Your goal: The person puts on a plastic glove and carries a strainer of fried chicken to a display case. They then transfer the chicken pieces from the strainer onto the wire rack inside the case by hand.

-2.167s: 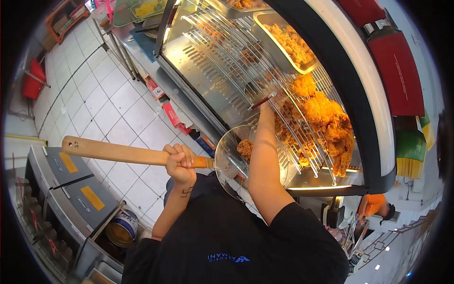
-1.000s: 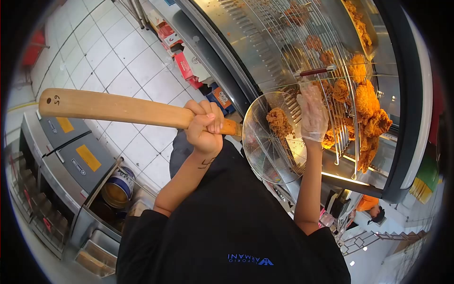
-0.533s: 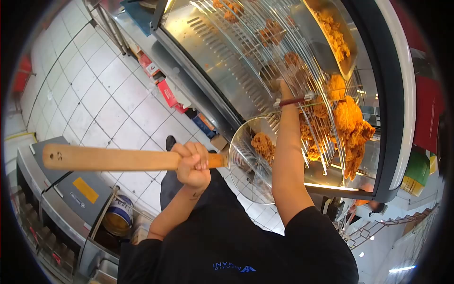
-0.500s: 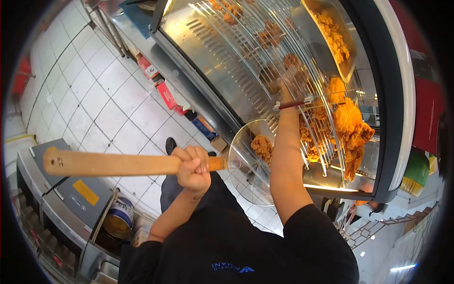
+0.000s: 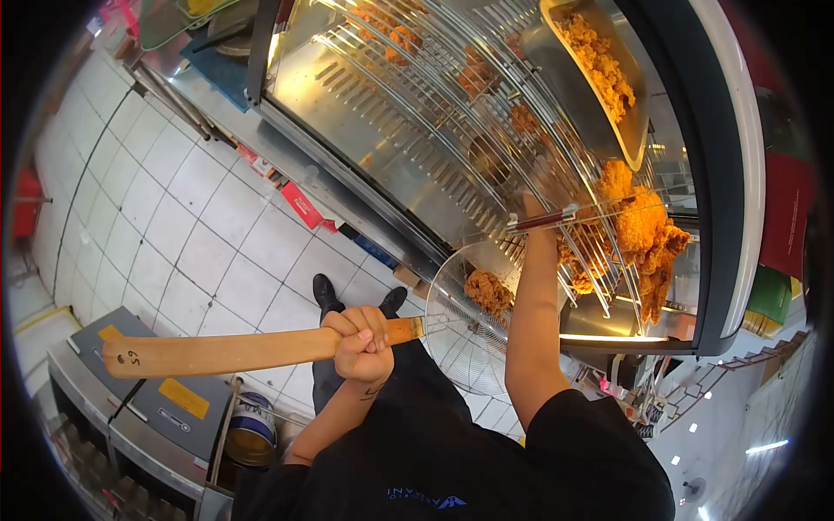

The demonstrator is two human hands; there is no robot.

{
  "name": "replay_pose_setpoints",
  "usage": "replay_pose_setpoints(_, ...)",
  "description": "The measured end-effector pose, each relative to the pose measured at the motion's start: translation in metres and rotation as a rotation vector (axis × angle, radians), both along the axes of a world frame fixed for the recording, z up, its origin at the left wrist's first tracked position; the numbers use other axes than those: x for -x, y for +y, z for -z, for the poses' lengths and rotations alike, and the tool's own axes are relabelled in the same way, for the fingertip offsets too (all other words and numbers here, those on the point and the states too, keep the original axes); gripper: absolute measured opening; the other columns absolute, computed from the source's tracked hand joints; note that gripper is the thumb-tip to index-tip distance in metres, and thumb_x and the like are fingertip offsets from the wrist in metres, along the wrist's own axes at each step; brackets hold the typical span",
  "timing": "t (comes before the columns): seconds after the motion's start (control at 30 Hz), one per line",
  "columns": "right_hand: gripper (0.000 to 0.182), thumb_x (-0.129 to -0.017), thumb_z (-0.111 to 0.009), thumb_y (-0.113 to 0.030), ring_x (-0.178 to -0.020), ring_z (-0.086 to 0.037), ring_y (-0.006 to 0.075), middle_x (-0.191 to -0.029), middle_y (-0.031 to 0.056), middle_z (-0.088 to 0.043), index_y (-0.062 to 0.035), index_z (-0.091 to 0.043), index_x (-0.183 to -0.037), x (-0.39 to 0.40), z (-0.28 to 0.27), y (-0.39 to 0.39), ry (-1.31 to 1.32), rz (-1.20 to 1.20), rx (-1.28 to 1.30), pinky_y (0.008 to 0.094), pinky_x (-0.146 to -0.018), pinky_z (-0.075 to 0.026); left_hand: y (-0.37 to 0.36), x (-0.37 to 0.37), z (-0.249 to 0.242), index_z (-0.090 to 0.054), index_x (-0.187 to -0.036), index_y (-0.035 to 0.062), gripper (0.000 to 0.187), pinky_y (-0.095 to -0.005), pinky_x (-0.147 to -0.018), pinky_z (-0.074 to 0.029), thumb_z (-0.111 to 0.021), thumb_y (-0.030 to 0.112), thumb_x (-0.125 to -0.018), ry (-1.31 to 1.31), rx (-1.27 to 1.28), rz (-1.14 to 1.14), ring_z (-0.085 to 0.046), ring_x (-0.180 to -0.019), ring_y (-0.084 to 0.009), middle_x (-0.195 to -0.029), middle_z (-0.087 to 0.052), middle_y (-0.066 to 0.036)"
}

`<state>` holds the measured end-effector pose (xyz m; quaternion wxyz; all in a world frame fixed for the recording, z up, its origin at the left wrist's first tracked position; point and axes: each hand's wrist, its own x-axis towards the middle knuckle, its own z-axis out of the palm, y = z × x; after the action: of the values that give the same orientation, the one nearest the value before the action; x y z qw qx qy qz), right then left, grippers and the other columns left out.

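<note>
The wooden handle (image 5: pixel 217 354) of a wire skimmer is gripped in my left hand (image 5: pixel 360 343), fingers wrapped round it near the basket end. A piece of fried chicken (image 5: pixel 488 291) lies in the skimmer's round mesh basket (image 5: pixel 460 356), at the cabinet's front edge. My right arm reaches past the basket into the lit display cabinet. There my right hand (image 5: pixel 540 191) is below the wire rack (image 5: pixel 443 82), partly hidden by its bars and a red-brown strip; its fingers and any hold cannot be made out. Large fried chicken pieces (image 5: pixel 643 221) rest at the rack's right end.
A metal tray (image 5: pixel 556 82) of small fried pieces stands on the rack. The cabinet's dark curved frame (image 5: pixel 708 217) bounds the right side. Grey fryer-like units (image 5: pixel 178 408) and a blue-and-white tin (image 5: pixel 252 425) are at lower left. White floor tiles (image 5: pixel 191 260) lie between.
The view has shifted. The skimmer's handle sits lower in view and its basket slightly right. My right hand stays inside the cabinet, now more covered by the rack bars.
</note>
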<state>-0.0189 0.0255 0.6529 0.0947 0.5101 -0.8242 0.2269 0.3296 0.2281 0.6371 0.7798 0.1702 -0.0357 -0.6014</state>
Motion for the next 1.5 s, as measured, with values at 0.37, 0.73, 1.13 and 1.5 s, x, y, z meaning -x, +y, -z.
replay_pose_setpoints(0.37, 0.030, -0.093, -0.051, -0.014, -0.115, -0.057, 0.0322, -0.126, 0.0144, -0.059, -0.0031, -0.059, -0.119, 0.001, 0.018, -0.031, -0.213, 0.090, 0.206, 0.0408, -0.099, -0.047, -0.010, -0.004, 0.003, -0.034, -0.066, 0.0133, 0.020, -0.0268, -0.045, -0.035, -0.050, 0.003, -0.072, 0.003, -0.037, 0.028, -0.032, -0.042, -0.0131, -0.053, -0.035, -0.002)
replay_pose_setpoints(0.73, 0.029, -0.093, -0.051, -0.013, -0.114, -0.057, 0.0310, -0.125, 0.0140, -0.059, -0.0024, -0.058, -0.118, 0.009, 0.036, -0.018, -1.034, -0.012, 0.667, 0.0403, -0.098, -0.047, -0.017, -0.002, 0.003, -0.033, -0.068, 0.0135, 0.019, -0.0269, -0.044, -0.035, -0.049, 0.005, -0.074, 0.006, -0.051, 0.016, -0.031, -0.041, -0.0130, -0.053, -0.035, -0.001)
replay_pose_setpoints(1.13, 0.027, -0.093, -0.051, -0.013, -0.113, -0.057, 0.0296, -0.123, 0.0135, -0.059, -0.0017, -0.057, -0.118, -0.043, 0.065, -0.039, -1.804, -0.165, 1.049, 0.0399, -0.098, -0.048, -0.022, -0.004, 0.008, -0.032, -0.068, 0.0140, 0.019, -0.0256, -0.041, -0.034, -0.047, 0.004, -0.074, -0.024, -0.023, 0.036, -0.032, -0.039, -0.0125, -0.052, -0.033, -0.001)
replay_pose_setpoints(1.5, 0.026, -0.094, -0.051, -0.012, -0.112, -0.057, 0.0284, -0.122, 0.0131, -0.059, -0.0009, -0.057, -0.117, -0.260, 0.152, 0.023, -2.286, 0.039, 0.976, 0.0394, -0.098, -0.048, -0.023, -0.002, 0.010, -0.031, -0.070, 0.0156, 0.020, -0.0238, -0.038, -0.033, -0.047, 0.005, -0.075, -0.011, -0.058, -0.013, -0.030, -0.038, -0.0110, -0.053, -0.033, 0.000)
